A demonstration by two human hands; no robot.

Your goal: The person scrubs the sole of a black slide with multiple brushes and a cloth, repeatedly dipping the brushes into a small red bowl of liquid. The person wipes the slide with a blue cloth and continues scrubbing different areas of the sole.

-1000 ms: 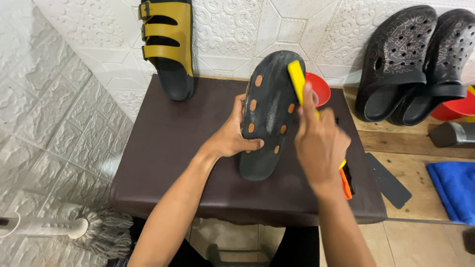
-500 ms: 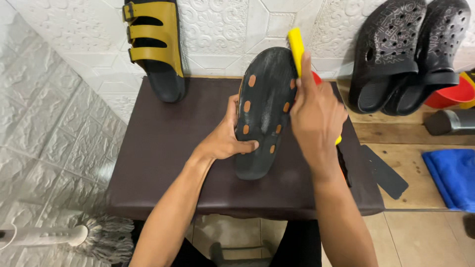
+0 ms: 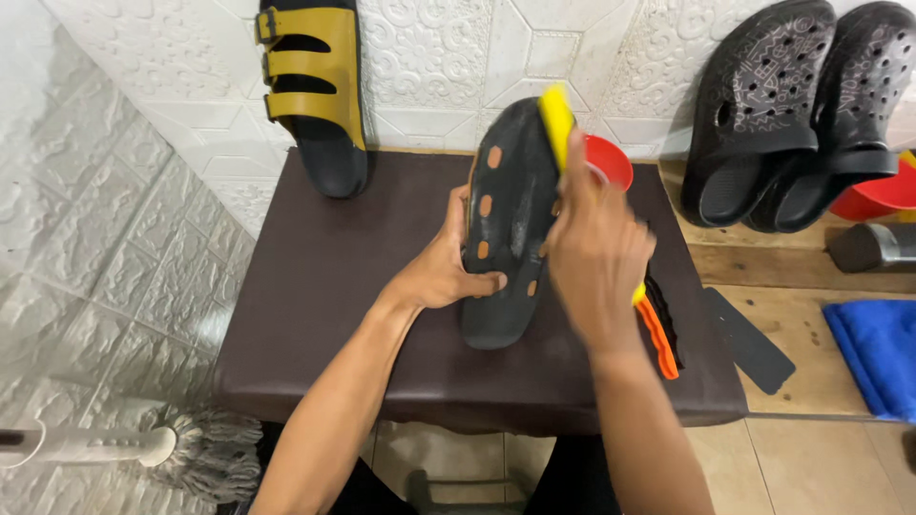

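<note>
My left hand (image 3: 441, 277) curls its fingers (image 3: 487, 282) closed around the edge of a black sandal (image 3: 506, 219), sole facing me, heel resting on the brown surface (image 3: 324, 286). Its long axis runs near upright, toe tipped up toward the tiled wall. My right hand (image 3: 596, 262) grips a yellow brush (image 3: 557, 119) against the sole; my palm hides the brush's handle and bristles.

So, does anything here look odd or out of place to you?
One thing: a mustard-strapped sandal stands propped against the tiled wall on the brown stool, alone. Its likely mate, the black-soled sandal, is sole-up, held by the left hand while the right hand presses a yellow tool on it.
</note>
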